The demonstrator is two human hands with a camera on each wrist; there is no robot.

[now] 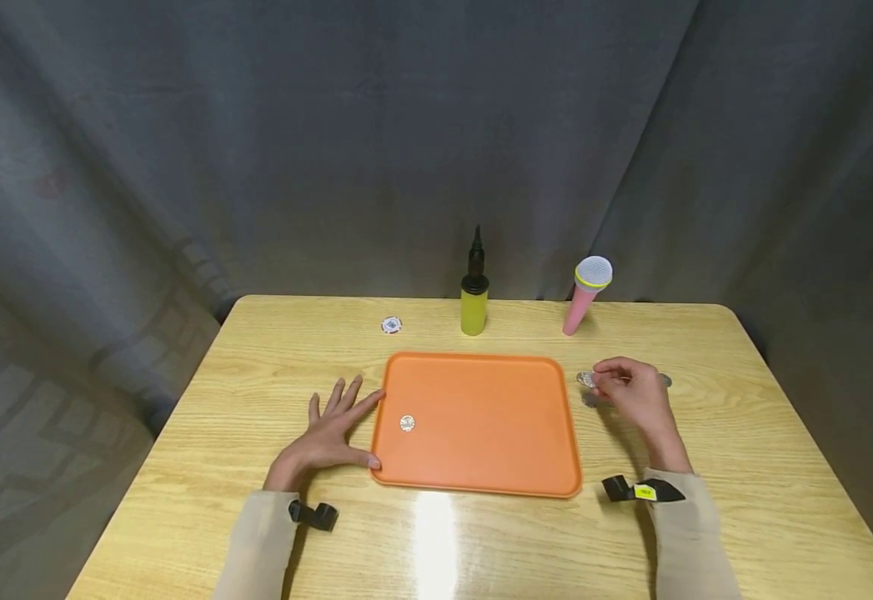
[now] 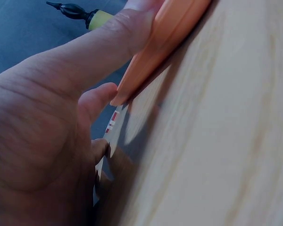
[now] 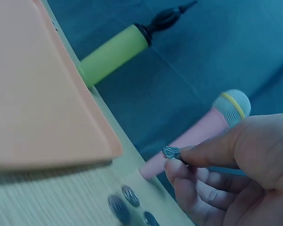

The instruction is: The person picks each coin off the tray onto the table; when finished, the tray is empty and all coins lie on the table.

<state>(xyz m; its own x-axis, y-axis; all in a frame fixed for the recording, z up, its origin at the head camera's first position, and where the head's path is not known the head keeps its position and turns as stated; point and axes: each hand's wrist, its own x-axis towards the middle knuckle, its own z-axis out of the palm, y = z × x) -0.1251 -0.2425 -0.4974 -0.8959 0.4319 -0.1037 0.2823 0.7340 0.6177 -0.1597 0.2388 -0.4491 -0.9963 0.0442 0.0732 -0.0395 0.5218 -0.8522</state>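
My right hand (image 1: 634, 392) pinches a silvery coin (image 3: 171, 152) between thumb and fingertips, above the table to the right of an orange tray (image 1: 481, 482). Several similar coins (image 3: 130, 195) lie on the wood beneath that hand; in the head view the hand partly hides them. One round, coin-like disc (image 1: 407, 423) rests inside the tray, toward its left side. With fingers spread, my left hand (image 1: 328, 437) touches the tray's left edge, thumb near the front corner and index finger farther back.
Behind the tray stands a yellow-green hand pump (image 1: 474, 308) with a black nozzle. A pink toy microphone (image 1: 577, 310) is to its right. A white and red poker chip (image 1: 392, 325) lies at the back left. Grey curtains (image 1: 436, 150) enclose the wooden table (image 1: 256, 358).
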